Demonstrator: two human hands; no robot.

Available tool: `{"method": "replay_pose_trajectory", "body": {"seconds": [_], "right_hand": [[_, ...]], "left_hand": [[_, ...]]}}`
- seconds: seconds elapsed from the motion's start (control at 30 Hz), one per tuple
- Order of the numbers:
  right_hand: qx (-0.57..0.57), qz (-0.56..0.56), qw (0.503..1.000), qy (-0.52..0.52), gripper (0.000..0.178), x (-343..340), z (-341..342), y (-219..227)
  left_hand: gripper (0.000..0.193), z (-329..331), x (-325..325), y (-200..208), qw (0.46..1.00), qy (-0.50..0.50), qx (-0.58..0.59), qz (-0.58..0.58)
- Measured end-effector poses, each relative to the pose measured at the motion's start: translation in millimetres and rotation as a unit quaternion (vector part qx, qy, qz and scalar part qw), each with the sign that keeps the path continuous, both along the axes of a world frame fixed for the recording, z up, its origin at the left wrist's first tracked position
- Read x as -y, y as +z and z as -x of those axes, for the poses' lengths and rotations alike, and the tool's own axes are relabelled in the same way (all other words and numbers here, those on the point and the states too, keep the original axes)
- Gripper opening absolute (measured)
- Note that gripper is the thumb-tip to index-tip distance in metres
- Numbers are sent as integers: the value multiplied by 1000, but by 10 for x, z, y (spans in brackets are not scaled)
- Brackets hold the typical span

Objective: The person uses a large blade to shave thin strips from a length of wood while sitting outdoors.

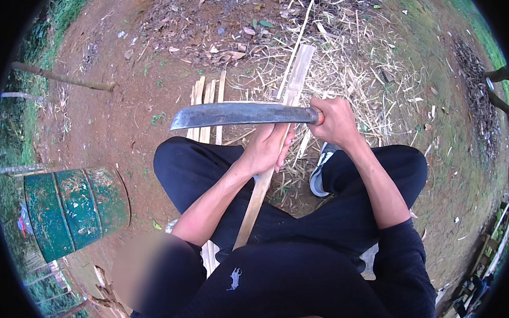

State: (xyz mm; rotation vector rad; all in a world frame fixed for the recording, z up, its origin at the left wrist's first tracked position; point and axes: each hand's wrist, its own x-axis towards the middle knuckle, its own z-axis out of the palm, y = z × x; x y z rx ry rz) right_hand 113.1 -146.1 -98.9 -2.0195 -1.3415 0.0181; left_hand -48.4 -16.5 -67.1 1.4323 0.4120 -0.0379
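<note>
A long flat wooden strip, perhaps split bamboo (256, 203), runs from my lap up and away between my knees. My left hand (264, 147) is wrapped round it near its middle, part of the fingers hidden under the blade. In my right hand (335, 121) is the orange-brown handle of a machete (239, 115). Its broad dark blade points left and lies across the strip, just beyond my left hand. Whether the edge bites into the wood I cannot tell. A thin sliver (299, 43) stretches away along the strip's far end.
Several cut strips (206, 104) lie on the ground beyond my left knee. Pale shavings (364, 67) litter the soil ahead. A rusty green drum (76, 209) lies to my left. My shoe (321, 175) is close to the strip on the right. A pole (64, 76) stands far left.
</note>
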Motion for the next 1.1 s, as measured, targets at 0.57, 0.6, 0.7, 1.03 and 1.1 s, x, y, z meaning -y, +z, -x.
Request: {"method": "replay_pose_trajectory", "body": {"seconds": [0.57, 0.6, 0.7, 1.03, 1.1], "right_hand": [[-183, 4, 939, -291, 19, 370, -938, -194], [-168, -10, 955, -243, 18, 315, -824, -103], [-118, -15, 986, -117, 16, 174, -559, 122], [23, 69, 997, -31, 12, 14, -285, -124], [21, 50, 998, -32, 10, -11, -318, -253]], "left_hand": [[26, -31, -26, -43, 998, 41, 4, 37], [26, -50, -1, -6, 998, 37, 3, 53], [26, -34, 59, 57, 998, 20, -8, 60], [25, 45, 111, -114, 995, 9, -42, -89], [24, 56, 111, -102, 995, 3, -33, -94]]}}
